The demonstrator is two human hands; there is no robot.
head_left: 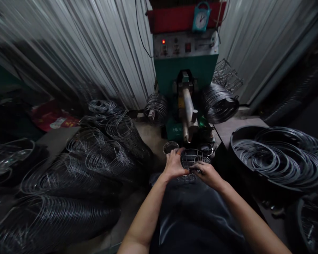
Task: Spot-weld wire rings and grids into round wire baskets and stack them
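Black apron (pixel 198 218) | left hand (pixel 174 163), thumb wide, grips wire basket (pixel 193 156) | right hand (pixel 205 172) bent at it, hold unclear | basket's direction, long axis unclear

The single view comes from a camera worn on the person's head, looking forward and down over dark clothing (pixel 198 215). Both forearms enter at the bottom edge and run away from the lens, so the left hand (pixel 174 164) and right hand (pixel 208 173) sit at close range — below the picture's middle and a little right of it. The machine (pixel 166 72) stands ahead, farther off, seen from the front and somewhat above. The view is wide — it takes in wire rings (pixel 66 211) at the left, a tub (pixel 254 178) at the right and the ridged wall (pixel 95 46) behind, whose ridges fan outward toward the top corners.
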